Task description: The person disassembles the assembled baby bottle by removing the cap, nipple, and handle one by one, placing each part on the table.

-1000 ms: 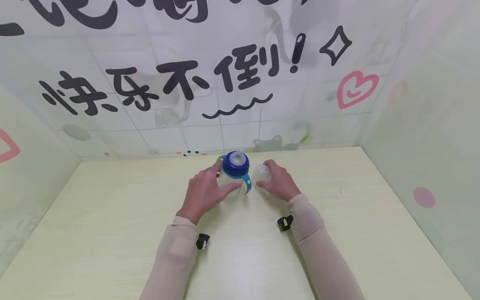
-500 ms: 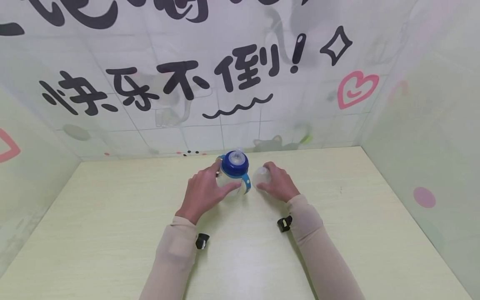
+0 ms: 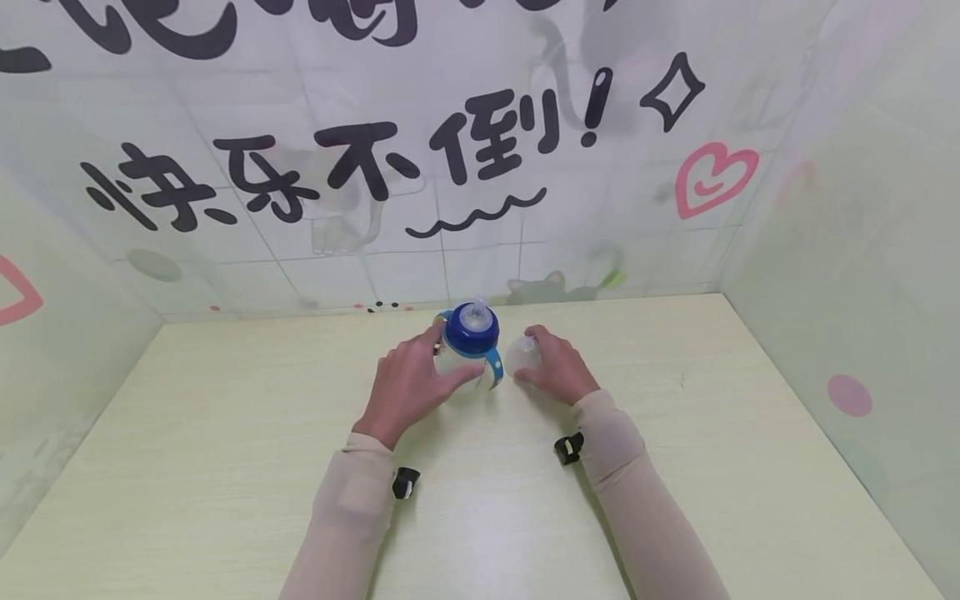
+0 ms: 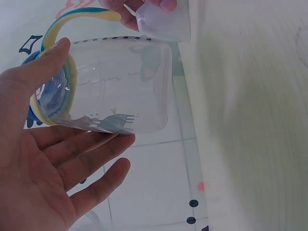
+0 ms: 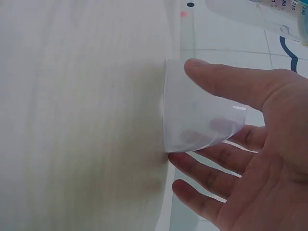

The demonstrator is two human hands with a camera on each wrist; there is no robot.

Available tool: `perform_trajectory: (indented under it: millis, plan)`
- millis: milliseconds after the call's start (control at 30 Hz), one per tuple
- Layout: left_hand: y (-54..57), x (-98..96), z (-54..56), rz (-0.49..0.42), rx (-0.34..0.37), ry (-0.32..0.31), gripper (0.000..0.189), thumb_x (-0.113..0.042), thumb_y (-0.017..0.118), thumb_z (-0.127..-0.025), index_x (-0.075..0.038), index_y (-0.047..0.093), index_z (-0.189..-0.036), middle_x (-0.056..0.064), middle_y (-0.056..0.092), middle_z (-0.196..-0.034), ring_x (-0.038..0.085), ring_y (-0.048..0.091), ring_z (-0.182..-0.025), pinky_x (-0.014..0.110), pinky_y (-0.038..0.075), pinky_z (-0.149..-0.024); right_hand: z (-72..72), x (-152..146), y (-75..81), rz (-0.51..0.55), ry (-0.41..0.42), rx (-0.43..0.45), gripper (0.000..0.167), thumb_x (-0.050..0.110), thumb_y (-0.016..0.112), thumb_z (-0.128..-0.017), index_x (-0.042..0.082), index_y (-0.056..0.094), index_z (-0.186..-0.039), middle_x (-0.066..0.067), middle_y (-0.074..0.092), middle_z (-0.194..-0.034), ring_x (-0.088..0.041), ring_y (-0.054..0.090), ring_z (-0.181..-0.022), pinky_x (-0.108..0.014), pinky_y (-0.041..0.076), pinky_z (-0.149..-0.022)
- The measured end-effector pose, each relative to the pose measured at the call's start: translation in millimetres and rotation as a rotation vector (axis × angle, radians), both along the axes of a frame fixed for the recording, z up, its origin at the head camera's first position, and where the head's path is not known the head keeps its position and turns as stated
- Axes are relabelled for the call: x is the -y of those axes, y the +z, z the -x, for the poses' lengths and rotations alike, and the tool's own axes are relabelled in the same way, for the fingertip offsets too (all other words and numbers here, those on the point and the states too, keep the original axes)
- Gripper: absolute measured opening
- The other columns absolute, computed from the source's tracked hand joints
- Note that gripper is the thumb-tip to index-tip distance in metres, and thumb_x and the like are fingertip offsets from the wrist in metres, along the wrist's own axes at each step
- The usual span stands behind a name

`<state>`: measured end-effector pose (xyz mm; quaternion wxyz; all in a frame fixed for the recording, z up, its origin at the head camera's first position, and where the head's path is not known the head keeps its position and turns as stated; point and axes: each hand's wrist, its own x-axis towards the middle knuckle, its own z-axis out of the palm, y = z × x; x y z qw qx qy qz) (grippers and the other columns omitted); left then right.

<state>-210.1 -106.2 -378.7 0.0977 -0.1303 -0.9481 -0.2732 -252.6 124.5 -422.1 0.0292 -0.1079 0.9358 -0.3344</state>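
Observation:
My left hand [image 3: 408,383] grips a baby bottle [image 3: 472,335] with a dark blue collar, a clear teat on top and two light blue handles. In the left wrist view, the thumb lies at the collar and the fingers are along the far side of the clear bottle body [image 4: 120,86]. A gap shows between the bottle's base and the table. Just to the right, my right hand [image 3: 558,367] holds a clear domed bottle cap [image 3: 522,357] between thumb and fingers. In the right wrist view, the cap's [image 5: 192,115] wide rim is right at the tabletop, its dome toward the palm.
Both hands are over the far part of a pale wood-grain table [image 3: 225,467]. Close behind stands a white wall [image 3: 390,275] with black lettering and drawings. Side panels [image 3: 862,275] border the table left and right.
My right hand and the cap have shifted very slightly down and nearer in the head view. My left hand and the bottle stay almost still.

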Motion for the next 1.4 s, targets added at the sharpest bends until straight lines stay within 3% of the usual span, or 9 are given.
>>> perform_trajectory:
  millis: [167, 433, 567, 700, 867, 1033, 1400]
  plan:
    - [-0.3, -0.2, -0.3, 0.005, 0.002, 0.001, 0.087, -0.06, 0.072, -0.083, -0.001, 0.05, -0.143, 0.016, 0.072, -0.106, 0.031, 0.07, -0.093, 0.046, 0.055, -0.073, -1.9, 0, 10.5, 0.052, -0.001, -0.041, 0.069, 0.022, 0.076, -0.089, 0.003, 0.041, -0.146, -0.024, 0.055, -0.137, -0.04, 0.055, -0.123, -0.053, 0.043, -0.103]
    - [-0.8, -2.5, 0.3, -0.008, -0.027, 0.005, 0.085, -0.06, 0.073, -0.082, -0.002, 0.053, -0.14, 0.016, 0.073, -0.103, 0.031, 0.071, -0.09, 0.045, 0.055, -0.07, -16.2, 13, 44.5, 0.311, 0.014, -0.289, 0.049, 0.024, 0.058, -0.101, 0.004, 0.043, -0.144, -0.017, 0.061, -0.128, -0.031, 0.061, -0.116, -0.05, 0.048, -0.097]
    - [-1.4, -4.2, -0.1, -0.013, -0.069, 0.007, 0.079, -0.06, 0.075, -0.08, -0.004, 0.058, -0.133, 0.013, 0.073, -0.094, 0.028, 0.07, -0.08, 0.041, 0.053, -0.064, -25.5, 23, 55.8, 0.391, 0.06, -0.376, 0.052, 0.028, 0.06, -0.1, 0.005, 0.044, -0.144, -0.014, 0.063, -0.124, -0.029, 0.061, -0.113, -0.046, 0.049, -0.094]
    - [-1.3, -6.6, -1.0, 0.008, -0.123, 0.011, 0.076, -0.062, 0.076, -0.077, -0.005, 0.063, -0.126, 0.007, 0.068, -0.076, 0.023, 0.063, -0.065, 0.035, 0.047, -0.055, -32.6, 32, 60.7, 0.37, 0.076, -0.417, 0.064, 0.031, 0.071, -0.093, 0.007, 0.041, -0.144, -0.013, 0.065, -0.119, -0.027, 0.062, -0.109, -0.043, 0.049, -0.092]
    - [-2.1, -8.9, -1.2, 0.046, -0.199, 0.0, 0.069, -0.064, 0.078, -0.074, -0.008, 0.066, -0.114, -0.001, 0.051, -0.057, 0.017, 0.049, -0.05, 0.031, 0.038, -0.047, -37.7, 40, 61.3, 0.354, 0.053, -0.445, 0.072, 0.031, 0.077, -0.088, 0.006, 0.04, -0.144, -0.013, 0.068, -0.111, -0.025, 0.063, -0.1, -0.042, 0.051, -0.085]
    - [-2.7, -10.4, -1.2, 0.051, -0.239, -0.008, 0.068, -0.063, 0.079, -0.073, -0.008, 0.066, -0.111, -0.002, 0.051, -0.057, 0.016, 0.048, -0.049, 0.03, 0.037, -0.045, -39.1, 43, 60.7, 0.362, 0.011, -0.47, 0.072, 0.03, 0.08, -0.086, 0.004, 0.042, -0.142, -0.013, 0.07, -0.109, -0.024, 0.064, -0.098, -0.04, 0.051, -0.085]
    - [-2.5, -11.7, -2.8, 0.056, -0.242, -0.033, 0.068, -0.061, 0.078, -0.076, -0.007, 0.065, -0.117, 0.004, 0.063, -0.068, 0.017, 0.053, -0.055, 0.03, 0.041, -0.049, -40.0, 44, 61.3, 0.351, -0.003, -0.484, 0.076, 0.029, 0.082, -0.083, 0.006, 0.041, -0.143, -0.014, 0.071, -0.108, -0.025, 0.066, -0.097, -0.041, 0.052, -0.084]
